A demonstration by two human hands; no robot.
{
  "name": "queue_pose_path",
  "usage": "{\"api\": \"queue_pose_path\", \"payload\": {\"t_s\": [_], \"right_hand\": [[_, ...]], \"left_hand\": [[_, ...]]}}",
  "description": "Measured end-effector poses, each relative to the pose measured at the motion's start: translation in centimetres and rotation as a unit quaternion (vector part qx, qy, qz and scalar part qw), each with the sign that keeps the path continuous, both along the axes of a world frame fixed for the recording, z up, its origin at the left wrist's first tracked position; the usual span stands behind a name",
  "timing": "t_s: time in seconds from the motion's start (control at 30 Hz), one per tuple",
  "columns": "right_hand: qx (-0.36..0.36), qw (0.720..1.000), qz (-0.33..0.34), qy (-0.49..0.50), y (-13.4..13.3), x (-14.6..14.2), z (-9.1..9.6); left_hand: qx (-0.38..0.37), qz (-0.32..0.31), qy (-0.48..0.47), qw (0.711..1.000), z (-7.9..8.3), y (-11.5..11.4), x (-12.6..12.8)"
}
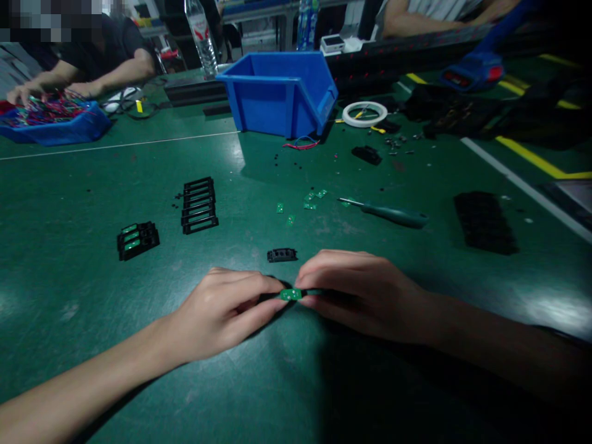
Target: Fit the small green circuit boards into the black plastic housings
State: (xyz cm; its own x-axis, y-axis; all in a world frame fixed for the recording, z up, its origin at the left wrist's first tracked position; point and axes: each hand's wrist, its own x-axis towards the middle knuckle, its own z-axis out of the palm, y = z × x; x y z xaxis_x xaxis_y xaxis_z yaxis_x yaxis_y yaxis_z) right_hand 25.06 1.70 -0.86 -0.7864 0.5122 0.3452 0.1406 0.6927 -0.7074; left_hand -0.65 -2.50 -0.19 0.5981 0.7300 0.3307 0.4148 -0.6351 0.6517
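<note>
The fingers of the left hand (pixel 222 314) and right hand (pixel 365 296) are covering both ends of the small green board (pixel 290 295) and whatever dark piece is lying under it. At the far side, the top edge is cutting off a clear bottle (pixel 202 37). The green bits (pixel 309 200) on the worktop (pixel 69 290) are showing too small to identify.

No writing is legible; the red label on the water bottle (pixel 200 34) at the table's (pixel 92 345) far edge is too blurred to read.

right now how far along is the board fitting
Done: three black housings already carry green boards. In hand: the left hand and right hand pinch one green board. Left: the black frames showing no boards, and loose boards near the screwdriver.
</note>
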Motion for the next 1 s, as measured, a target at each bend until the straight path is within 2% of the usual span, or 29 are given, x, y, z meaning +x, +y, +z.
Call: {"api": "queue_pose_path", "payload": {"t_s": [1.0], "right_hand": [[-0.004, 1.000, 0.003, 0.003, 0.01, -0.08, -0.03]], "left_hand": [[0.001, 0.013, 0.004, 1.000, 0.15, -0.07, 0.22]]}}
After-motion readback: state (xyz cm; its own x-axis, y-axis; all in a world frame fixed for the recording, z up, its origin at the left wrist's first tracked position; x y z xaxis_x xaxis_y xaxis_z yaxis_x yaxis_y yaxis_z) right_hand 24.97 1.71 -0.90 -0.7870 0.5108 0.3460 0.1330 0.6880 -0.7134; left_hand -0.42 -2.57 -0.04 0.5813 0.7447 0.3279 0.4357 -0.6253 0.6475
